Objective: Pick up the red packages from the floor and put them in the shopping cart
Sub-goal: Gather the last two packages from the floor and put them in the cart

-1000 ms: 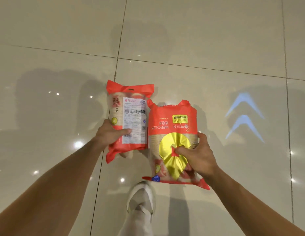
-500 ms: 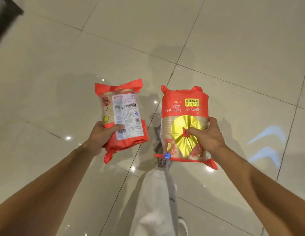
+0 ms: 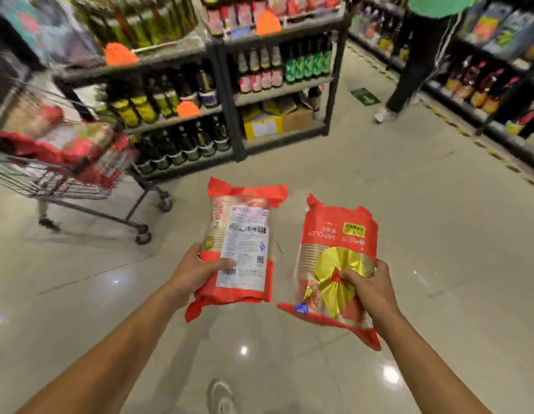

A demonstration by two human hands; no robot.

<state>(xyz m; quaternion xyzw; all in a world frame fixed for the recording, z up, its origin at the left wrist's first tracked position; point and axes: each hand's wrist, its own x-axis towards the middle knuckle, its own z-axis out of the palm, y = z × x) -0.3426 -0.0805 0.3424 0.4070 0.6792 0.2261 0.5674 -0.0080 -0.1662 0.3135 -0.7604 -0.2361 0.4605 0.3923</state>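
I hold two red packages above the tiled floor. My left hand [image 3: 197, 271] grips the lower left side of one red package [image 3: 241, 243], whose white printed label faces me. My right hand [image 3: 368, 289] grips the other red package [image 3: 334, 258] at its gold fan-shaped print. Both packages hang side by side, apart from each other. The wire shopping cart [image 3: 50, 174] stands at the left, well ahead of my left hand, with several red packages inside it.
A dark shelf rack [image 3: 224, 94] of bottles stands straight ahead behind the cart. More shelving [image 3: 498, 94] lines the right side. A person [image 3: 415, 70] in dark trousers stands in the aisle at the back right. My shoe [image 3: 221, 395] shows at the bottom.
My view has lifted from the bare floor to the aisle, bringing the cart and shelves into sight. Both packages stay in my hands, carried higher and further apart.
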